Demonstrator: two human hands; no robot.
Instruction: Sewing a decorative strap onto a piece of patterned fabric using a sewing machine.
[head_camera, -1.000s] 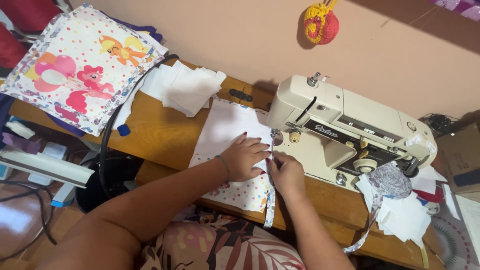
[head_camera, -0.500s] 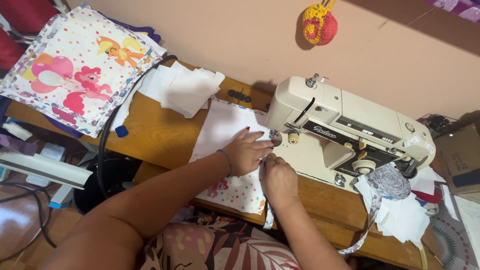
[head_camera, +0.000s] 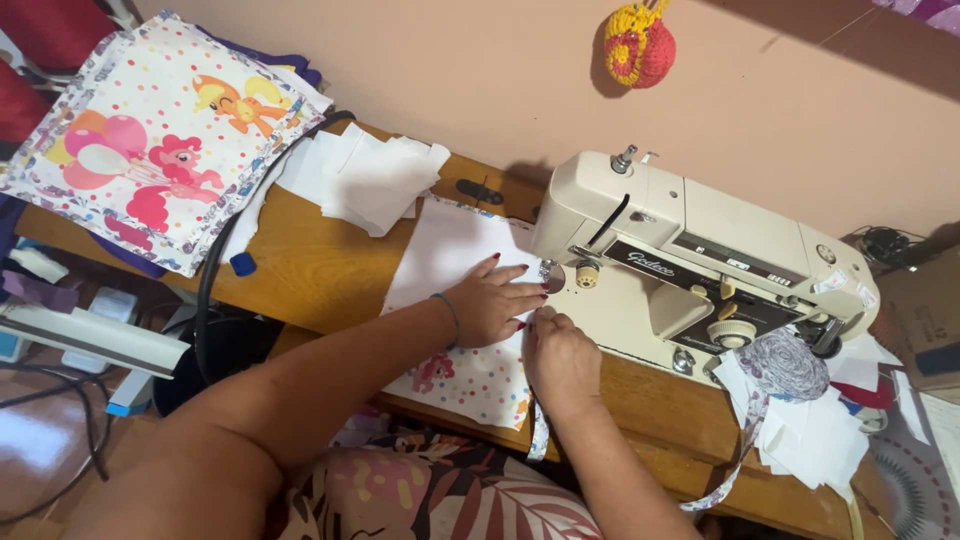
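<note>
You sit at a wooden sewing table (head_camera: 300, 270) with a cream sewing machine (head_camera: 700, 260) on its right part. A white piece of cloth (head_camera: 450, 260) lies flat on the table, just left of the machine. Its near end shows colored dots and a little pink pony picture.

Your left hand (head_camera: 492, 300) lies flat on top of the cloth. Its fingers (head_camera: 525, 290) are spread apart and point right, toward the needle part of the machine. The cloth is under your palm and under those fingers. They press on it and do not pinch it.

Your right hand (head_camera: 560, 355) is just near of your left hand, at the right edge of the cloth. Its fingers are close together and curl down at the edge. A thin patterned strip (head_camera: 540, 435) runs from under this hand and hangs down over the near side of the table. You cannot tell if the fingers squeeze the strip or only rest on it.

Far to the left lies a bigger cloth with pony pictures (head_camera: 150, 140). Beside it sits a pile of white cloth pieces (head_camera: 370, 180). A roll of patterned tape (head_camera: 785, 365) sits at the right end of the machine. A yarn ball (head_camera: 640, 45) hangs on the pink wall.
</note>
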